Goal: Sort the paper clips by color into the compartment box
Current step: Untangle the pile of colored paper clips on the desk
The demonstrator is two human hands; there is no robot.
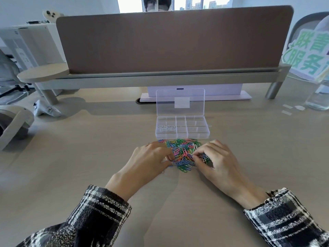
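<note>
The paper clips point(183, 154) are heaped in one mixed pile (green, blue, pink, orange and white are seen) at the centre of the frame, on the table point(89, 157). The compartment box point(182, 128) is placed just above the pile, close to it, and its clear lid point(180, 102) is stood open at the far side. A few pale clips point(166, 128) are held in a left-hand compartment; the exact row cannot be told.

The left hand point(149, 161) is laid at the left edge of the pile, with its fingers curled into the clips. Whether a clip is pinched there cannot be told. The right hand point(219, 157) is set at the right edge of the pile, and clips are pinched between its thumb and forefinger.

A brown divider panel point(174, 40) is seen across the upper part of the frame. Plaid sleeves point(99, 211) are worn on both arms.
</note>
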